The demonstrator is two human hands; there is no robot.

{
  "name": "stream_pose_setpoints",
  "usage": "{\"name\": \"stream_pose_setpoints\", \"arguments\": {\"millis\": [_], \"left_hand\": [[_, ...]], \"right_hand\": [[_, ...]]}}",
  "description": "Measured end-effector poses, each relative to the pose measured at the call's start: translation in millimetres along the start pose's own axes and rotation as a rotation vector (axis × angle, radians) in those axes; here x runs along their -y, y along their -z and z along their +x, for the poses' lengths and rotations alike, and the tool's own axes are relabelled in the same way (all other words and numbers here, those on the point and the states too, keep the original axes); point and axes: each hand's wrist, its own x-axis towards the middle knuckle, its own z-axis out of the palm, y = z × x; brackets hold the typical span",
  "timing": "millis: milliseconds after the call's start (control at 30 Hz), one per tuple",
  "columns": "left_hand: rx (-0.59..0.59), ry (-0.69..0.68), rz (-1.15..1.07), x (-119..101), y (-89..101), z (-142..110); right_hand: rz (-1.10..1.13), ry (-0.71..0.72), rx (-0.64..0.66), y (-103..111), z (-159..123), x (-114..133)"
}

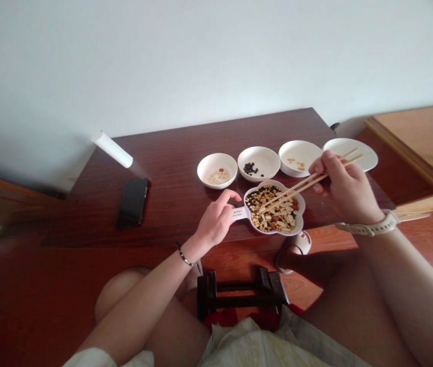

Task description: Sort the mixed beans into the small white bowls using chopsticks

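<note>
My right hand [348, 186] holds a pair of wooden chopsticks [308, 182]. Their tips reach down into the mixed beans and nuts [268, 206] that fill a flower-shaped dish [299, 224] with a pale purple rim. At the dish's left side my left hand [218, 216] is closed on its short handle [240, 214], the index finger bent above it. Behind the dish stand three white bowls: the left bowl [206, 178] holds pale peanut-like pieces and one reddish piece, the middle bowl [270, 158] black beans, the right bowl [296, 148] a few yellowish pieces.
A white plate [369, 159] lies right of the bowls, partly behind my right hand. On the left of the dark wooden table [170, 153] are a black phone [132, 203] and a white cylinder [112, 149]. A dark stool [243, 300] stands between my legs.
</note>
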Motion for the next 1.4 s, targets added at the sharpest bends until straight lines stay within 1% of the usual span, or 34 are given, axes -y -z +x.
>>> {"name": "stream_pose_setpoints", "arguments": {"millis": [233, 467, 667, 900, 1133, 1400], "left_hand": [[-0.022, -0.002, 0.009, 4.5, -2.1, 0.2], [-0.033, -0.008, 0.023, 0.4, -0.6, -1.5], [-0.02, -0.005, 0.045, -2.5, -0.2, -1.6], [-0.013, -0.009, 0.062, -3.7, -1.1, -1.0], [-0.036, -0.023, 0.115, -4.0, -3.0, -0.3], [-0.025, -0.041, 0.11, -3.6, -2.9, 0.8]], "right_hand": [[0.038, 0.017, -0.051, -0.5, 5.2, -2.6], [0.1, 0.029, -0.073, -5.0, 6.7, 1.2], [0.076, -0.033, 0.045, -8.3, 5.8, 2.1], [0.02, -0.003, 0.152, -9.6, 2.4, 0.3], [0.02, 0.007, 0.181, -9.5, 2.9, -2.1], [0.005, 0.016, 0.2, -11.8, 2.2, -4.0]]}}
